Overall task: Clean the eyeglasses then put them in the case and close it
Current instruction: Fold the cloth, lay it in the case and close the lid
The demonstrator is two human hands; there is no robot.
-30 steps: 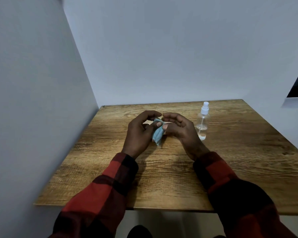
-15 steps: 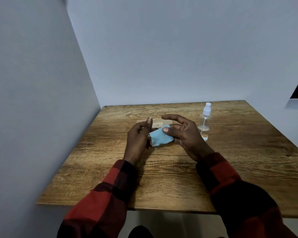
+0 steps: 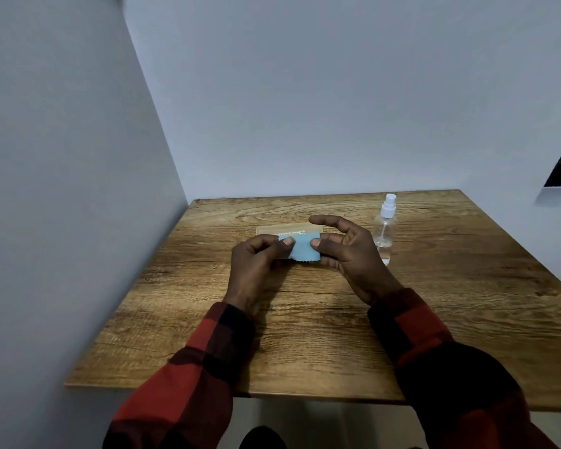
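A small light-blue cleaning cloth (image 3: 303,249) with a zigzag lower edge is held spread out just above the table's middle. My left hand (image 3: 256,264) pinches its left side between thumb and fingers. My right hand (image 3: 347,247) pinches its right side with the thumb, its forefinger raised above. Behind the cloth lies a flat tan eyeglass case (image 3: 284,229) with printed lettering, shut as far as I can tell and partly hidden by the cloth and hands. No eyeglasses show in this view.
A clear spray bottle (image 3: 384,228) with a white nozzle stands just right of my right hand. The wooden table (image 3: 305,335) sits in a corner, with walls to the left and behind. A dark frame hangs at the far right.
The cloth was bunched between both hands; now it is spread flat between them. The tan case behind it has come into sight. The camera has shifted slightly.
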